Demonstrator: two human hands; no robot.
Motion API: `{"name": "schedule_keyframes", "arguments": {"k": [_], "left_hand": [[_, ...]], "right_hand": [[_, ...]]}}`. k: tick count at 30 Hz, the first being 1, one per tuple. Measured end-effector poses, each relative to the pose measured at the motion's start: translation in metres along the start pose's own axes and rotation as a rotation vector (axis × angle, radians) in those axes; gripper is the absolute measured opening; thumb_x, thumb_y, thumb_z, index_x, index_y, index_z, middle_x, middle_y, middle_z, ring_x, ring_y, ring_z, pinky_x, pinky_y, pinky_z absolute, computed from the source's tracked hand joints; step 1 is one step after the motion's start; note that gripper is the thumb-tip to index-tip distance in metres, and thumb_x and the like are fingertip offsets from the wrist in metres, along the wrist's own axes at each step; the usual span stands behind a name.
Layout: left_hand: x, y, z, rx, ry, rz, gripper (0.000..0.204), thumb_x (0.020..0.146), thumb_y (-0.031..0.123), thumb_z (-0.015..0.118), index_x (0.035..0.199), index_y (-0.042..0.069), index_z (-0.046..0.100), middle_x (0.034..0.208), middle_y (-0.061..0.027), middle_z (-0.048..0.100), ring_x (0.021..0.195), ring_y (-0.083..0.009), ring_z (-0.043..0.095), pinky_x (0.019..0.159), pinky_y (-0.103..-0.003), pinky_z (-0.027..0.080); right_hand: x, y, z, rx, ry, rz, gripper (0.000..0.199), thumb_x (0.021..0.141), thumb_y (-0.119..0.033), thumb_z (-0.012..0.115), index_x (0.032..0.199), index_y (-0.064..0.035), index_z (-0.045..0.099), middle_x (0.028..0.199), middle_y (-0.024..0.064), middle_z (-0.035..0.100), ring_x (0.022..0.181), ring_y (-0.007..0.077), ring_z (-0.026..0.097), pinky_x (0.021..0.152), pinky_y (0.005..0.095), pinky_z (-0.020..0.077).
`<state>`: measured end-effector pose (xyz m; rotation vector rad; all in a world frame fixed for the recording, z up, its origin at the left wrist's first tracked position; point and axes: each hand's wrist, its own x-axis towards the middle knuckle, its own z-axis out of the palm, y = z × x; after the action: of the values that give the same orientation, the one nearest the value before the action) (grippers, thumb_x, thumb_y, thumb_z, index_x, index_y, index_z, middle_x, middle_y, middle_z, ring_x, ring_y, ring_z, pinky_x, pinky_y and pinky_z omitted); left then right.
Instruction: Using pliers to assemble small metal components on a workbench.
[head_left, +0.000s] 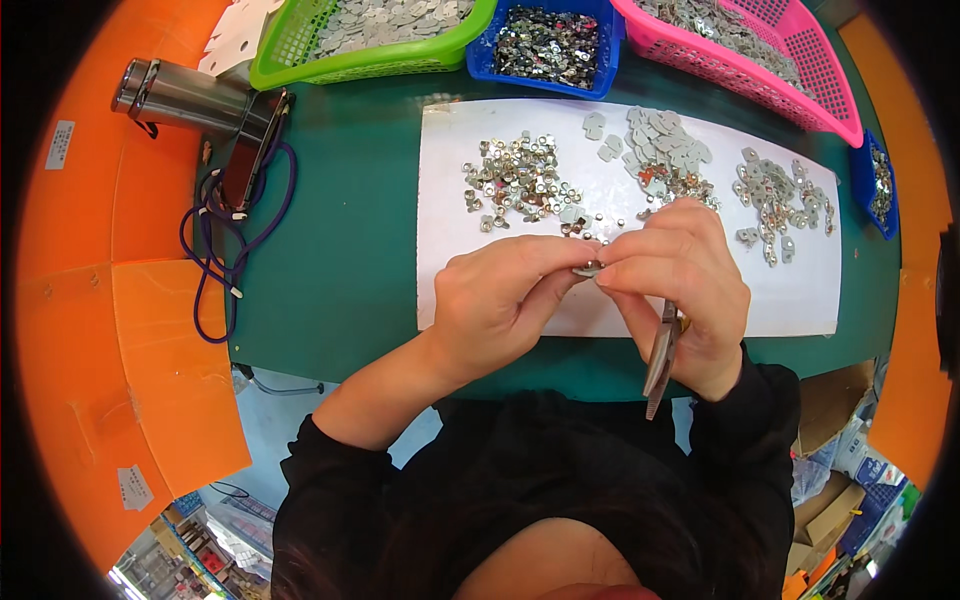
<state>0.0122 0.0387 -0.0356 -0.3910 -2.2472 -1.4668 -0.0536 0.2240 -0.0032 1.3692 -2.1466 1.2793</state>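
Observation:
My left hand (490,300) is closed, thumb and forefinger pinching a small grey flat piece (587,270) with a shiny metal bit at its top. Meeting it from the other side, my right hand (690,285) has its fingertips on the same piece. Pliers (659,365) with a serrated jaw are tucked in the right palm, their jaws pointing down toward my body. Beyond the hands, small shiny metal caps (520,175) lie in a loose pile. Flat grey plates (660,140) are heaped to their right, and more grey pieces with metal fittings (775,200) sit farther right.
A white sheet (450,250) lies on the green table (330,250). Along the far edge stand a green basket (380,68), a blue tray (540,85) and a pink basket (760,95), all filled with parts. A steel flask (190,97) and a purple cord (285,200) are at left.

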Motion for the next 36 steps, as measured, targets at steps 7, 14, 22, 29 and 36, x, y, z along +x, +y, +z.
{"name": "schedule_keyframes", "arguments": {"k": [7, 14, 22, 29, 36], "left_hand": [[-0.001, 0.002, 0.004, 0.107, 0.078, 0.054, 0.028, 0.078, -0.005, 0.074, 0.104, 0.003, 0.069, 0.090, -0.0098, 0.073, 0.075, -0.0227, 0.071, 0.066, -0.029, 0.057], [-0.001, -0.002, 0.002, 0.121, 0.082, 0.209, 0.030, 0.076, -0.009, 0.073, 0.105, -0.002, 0.068, 0.092, -0.0129, 0.073, 0.079, -0.0252, 0.072, 0.068, -0.030, 0.058], [-0.006, -0.004, -0.013, -0.175, 0.011, 0.016, 0.019, 0.092, -0.014, 0.055, 0.110, -0.009, 0.057, 0.103, -0.0243, 0.069, 0.094, -0.0284, 0.071, 0.084, -0.038, 0.059], [-0.007, -0.001, -0.007, -0.314, 0.069, -0.060, 0.017, 0.094, -0.011, 0.055, 0.110, -0.009, 0.057, 0.103, -0.0233, 0.070, 0.093, -0.0277, 0.072, 0.082, -0.038, 0.060], [-0.007, 0.000, -0.001, -0.357, 0.108, -0.090, 0.016, 0.095, -0.009, 0.055, 0.110, -0.009, 0.057, 0.101, -0.0226, 0.069, 0.093, -0.0270, 0.071, 0.083, -0.037, 0.061]], "right_hand": [[-0.002, -0.001, 0.003, 0.034, -0.004, 0.058, 0.035, 0.066, 0.009, 0.079, 0.094, -0.0079, 0.066, 0.092, 0.0055, 0.069, 0.083, 0.0271, 0.058, 0.076, 0.0386, 0.0475], [-0.002, -0.003, 0.004, 0.117, 0.026, 0.081, 0.036, 0.067, 0.011, 0.078, 0.094, -0.0068, 0.064, 0.093, 0.0077, 0.069, 0.084, 0.0273, 0.059, 0.078, 0.0384, 0.0479], [0.002, 0.000, -0.017, -0.122, -0.072, 0.258, 0.020, 0.075, 0.003, 0.071, 0.091, -0.0057, 0.063, 0.091, 0.0098, 0.063, 0.088, 0.0285, 0.059, 0.079, 0.0365, 0.0445], [0.005, -0.008, -0.012, -0.471, -0.135, 0.208, 0.020, 0.068, -0.006, 0.071, 0.087, -0.0088, 0.063, 0.085, 0.0071, 0.057, 0.085, 0.0283, 0.055, 0.077, 0.0390, 0.0387], [0.010, -0.010, -0.004, -0.547, -0.155, 0.219, 0.019, 0.068, -0.005, 0.069, 0.085, -0.0092, 0.062, 0.081, 0.0048, 0.054, 0.083, 0.0268, 0.054, 0.078, 0.0395, 0.0378]]}}
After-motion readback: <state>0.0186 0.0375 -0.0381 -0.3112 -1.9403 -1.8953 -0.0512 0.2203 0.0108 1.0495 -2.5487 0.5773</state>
